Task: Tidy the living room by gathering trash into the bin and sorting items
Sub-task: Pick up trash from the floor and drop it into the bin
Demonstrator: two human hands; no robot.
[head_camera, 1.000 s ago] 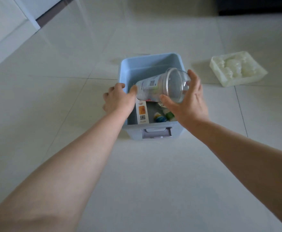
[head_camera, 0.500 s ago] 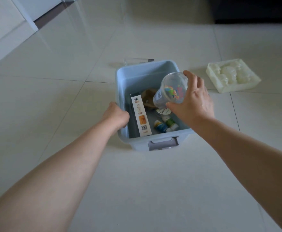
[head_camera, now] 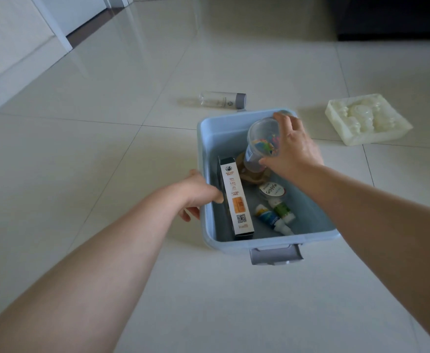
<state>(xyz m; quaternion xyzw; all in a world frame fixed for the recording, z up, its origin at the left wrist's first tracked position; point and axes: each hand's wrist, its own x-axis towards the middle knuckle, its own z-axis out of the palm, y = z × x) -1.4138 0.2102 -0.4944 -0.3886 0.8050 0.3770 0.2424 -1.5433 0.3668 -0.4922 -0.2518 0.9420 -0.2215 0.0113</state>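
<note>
A light blue plastic bin (head_camera: 206, 138) stands on the tiled floor. My right hand (head_camera: 294, 146) holds a clear plastic cup (head_camera: 261, 138) with colourful bits inside, low within the bin over a brown item. My left hand (head_camera: 201, 194) grips the bin's left rim, thumb inside. In the bin lie a tall white and orange carton (head_camera: 236, 197), a round lidded tub (head_camera: 272, 191) and two small tubes (head_camera: 276, 215).
A clear bottle with a grey cap (head_camera: 222, 100) lies on the floor just behind the bin. A pale moulded plastic tray (head_camera: 368, 122) sits to the right. A white wall and door frame run along the left; dark furniture stands at the back right.
My right hand has lowered the cup deeper into the bin. My left hand let go of the cup and took the bin's left rim. The bottle behind the bin came into view.
</note>
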